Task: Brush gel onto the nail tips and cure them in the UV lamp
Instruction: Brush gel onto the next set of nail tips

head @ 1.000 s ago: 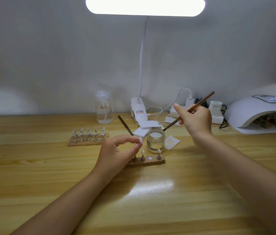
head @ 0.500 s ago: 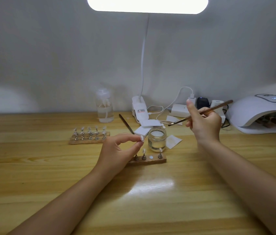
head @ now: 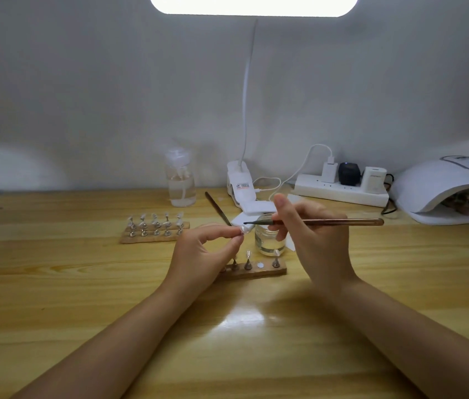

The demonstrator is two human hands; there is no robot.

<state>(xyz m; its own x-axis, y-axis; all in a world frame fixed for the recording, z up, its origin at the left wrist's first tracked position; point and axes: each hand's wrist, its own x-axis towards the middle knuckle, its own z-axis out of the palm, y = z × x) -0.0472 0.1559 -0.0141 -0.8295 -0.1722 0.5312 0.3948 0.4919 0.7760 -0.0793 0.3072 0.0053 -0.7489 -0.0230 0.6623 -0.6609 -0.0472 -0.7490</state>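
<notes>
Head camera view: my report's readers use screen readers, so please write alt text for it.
A person's right hand holds a brush to a nail tip pinched in the left hand, above a glass jar and wooden nail stand. A UV lamp sits far right.

The left hand (head: 201,254) pinches a tiny clear nail tip (head: 243,231) above a wooden stand (head: 256,272). The right hand (head: 314,240) holds a thin brush (head: 314,222) flat, its dark tip touching the nail tip. A glass jar (head: 269,240) stands just behind. The white UV lamp (head: 452,191) sits far right.
</notes>
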